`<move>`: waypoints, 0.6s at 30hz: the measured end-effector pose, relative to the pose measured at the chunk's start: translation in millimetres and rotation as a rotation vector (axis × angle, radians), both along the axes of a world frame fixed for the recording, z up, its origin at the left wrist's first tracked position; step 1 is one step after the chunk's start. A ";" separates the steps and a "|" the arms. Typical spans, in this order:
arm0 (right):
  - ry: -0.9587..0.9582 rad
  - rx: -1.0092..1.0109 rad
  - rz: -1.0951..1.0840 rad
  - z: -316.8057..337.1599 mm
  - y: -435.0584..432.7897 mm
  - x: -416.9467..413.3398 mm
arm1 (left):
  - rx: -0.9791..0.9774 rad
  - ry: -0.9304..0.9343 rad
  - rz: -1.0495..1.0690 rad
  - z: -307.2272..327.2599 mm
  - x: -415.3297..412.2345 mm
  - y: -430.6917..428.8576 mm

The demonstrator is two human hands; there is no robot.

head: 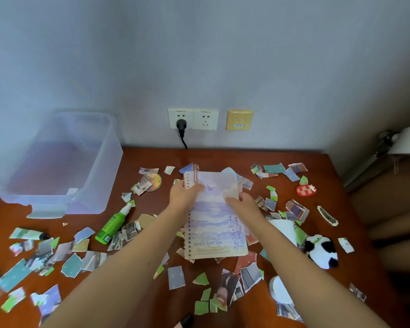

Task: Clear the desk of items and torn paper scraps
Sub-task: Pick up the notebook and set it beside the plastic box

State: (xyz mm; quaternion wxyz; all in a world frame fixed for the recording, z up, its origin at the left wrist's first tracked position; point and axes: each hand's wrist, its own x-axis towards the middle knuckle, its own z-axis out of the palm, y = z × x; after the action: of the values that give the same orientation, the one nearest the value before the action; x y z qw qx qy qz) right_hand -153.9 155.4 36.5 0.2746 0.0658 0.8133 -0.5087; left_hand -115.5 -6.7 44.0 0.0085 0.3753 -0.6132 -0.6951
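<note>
Squarely in the middle of the desk (225, 157) lies one spiral notebook (214, 223), its cover reading "Moon And Sea". Both hands are clamped on it: the left hand (186, 192) grips its upper spiral edge, and the right hand (243, 202) curls over its right edge. Whether it is lifted off the wood cannot be told.

Dozens of torn paper scraps (175, 276) lie all around the notebook. To its left are one green spray bottle (114, 223) lying on its side and, further left, one clear plastic bin (57, 162). To its right sit one panda plush (321, 250), one red charm (305, 190) and one hair clip (327, 215).

The desk is reddish-brown wood. Behind the notebook, a pale grey wall (199, 55) carries two white sockets (205, 119), one black plug (181, 125) and one yellow plate (239, 120).
</note>
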 end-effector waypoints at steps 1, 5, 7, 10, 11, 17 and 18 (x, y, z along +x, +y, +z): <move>0.002 -0.038 -0.001 4.0 -1.7 5.7 | -0.007 0.011 0.014 3.9 4.1 -4.2; 0.059 -0.149 -0.036 19.4 -10.9 26.2 | -0.022 0.061 0.048 14.7 24.0 -13.4; 0.104 -0.176 -0.049 29.0 -15.5 34.9 | -0.010 0.094 0.057 22.0 35.6 -15.7; 0.151 -0.194 -0.048 40.5 -22.8 47.0 | -0.010 0.139 0.052 35.0 53.0 -20.2; 0.167 -0.190 -0.045 43.2 -25.9 50.5 | -0.014 0.147 0.053 37.2 58.2 -22.5; 0.178 -0.232 -0.037 53.3 -51.1 65.1 | -0.026 0.113 0.078 48.0 88.7 -33.7; 0.176 -0.243 -0.027 55.2 -54.8 66.5 | -0.048 0.126 0.098 50.8 93.3 -35.1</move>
State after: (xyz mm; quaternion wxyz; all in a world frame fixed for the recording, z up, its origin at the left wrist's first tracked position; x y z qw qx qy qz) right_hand -87.4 100.6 91.7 0.2012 -0.0019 0.7658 -0.6108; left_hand -22.1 -41.8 94.7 0.0900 0.3599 -0.6088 -0.7012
